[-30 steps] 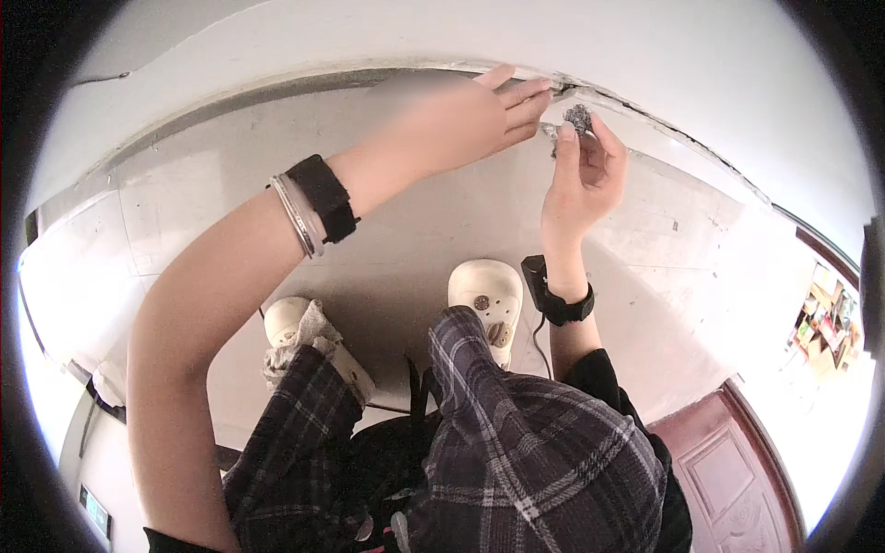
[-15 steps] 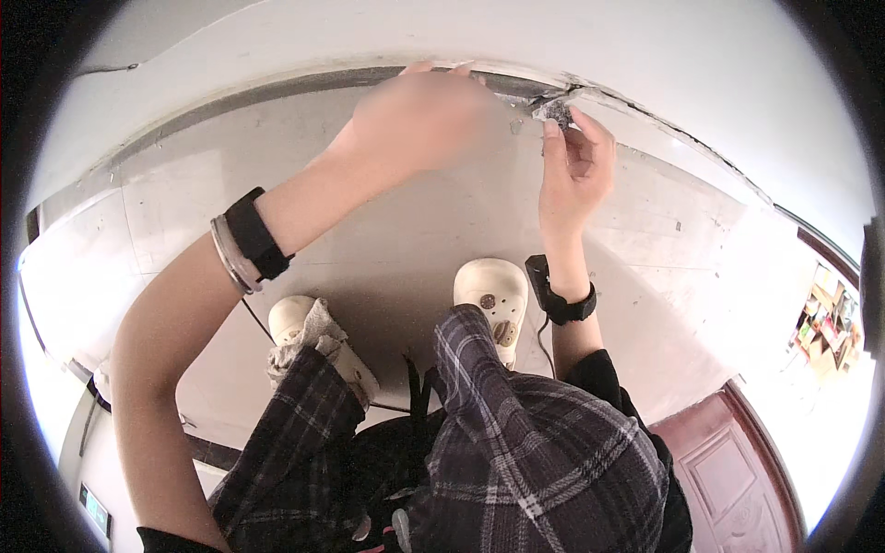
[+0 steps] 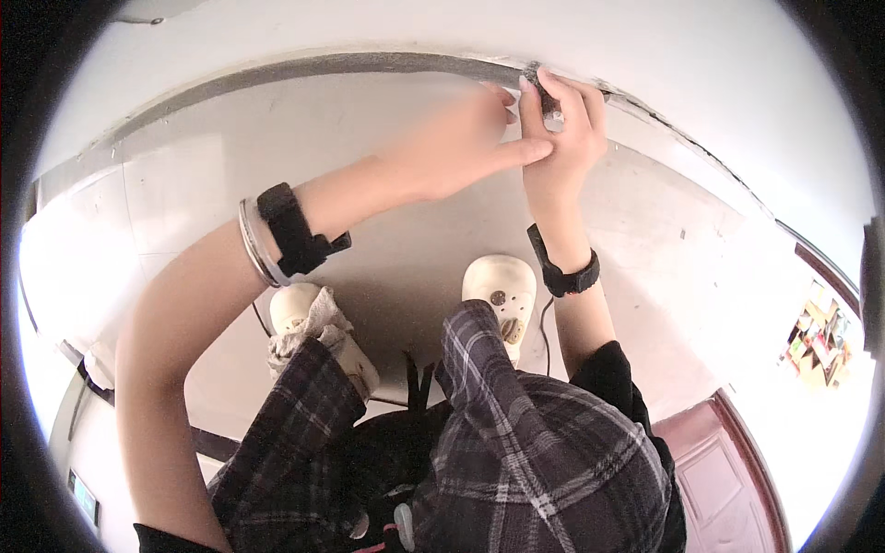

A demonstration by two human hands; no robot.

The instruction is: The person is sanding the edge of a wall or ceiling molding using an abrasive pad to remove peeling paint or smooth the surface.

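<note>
My right hand (image 3: pixel 570 129) is closed on a dark grey, rough-looking wad (image 3: pixel 544 92), pinched between thumb and fingers at the foot of the white wall. The fingers hide much of it, and its exact kind does not show. My left hand (image 3: pixel 461 134) is just to the left, partly blurred. Its thumb stretches out to the right hand, well apart from the bent fingers, and no object shows in it. Behind both hands a dark grey strip (image 3: pixel 369 63) runs along the join of wall and floor.
A cracked dark line (image 3: pixel 682 129) continues along the wall base to the right. My cream clogs (image 3: pixel 499 276) stand on pale floor tiles (image 3: pixel 396 217). A reddish door (image 3: pixel 728 470) is at the lower right, and a pile of boxes (image 3: pixel 819 332) at the far right.
My left hand has drawn back from the wall edge, its thumb now reaching to the right hand. My right hand has moved slightly up and left with the wad, against the wall base.
</note>
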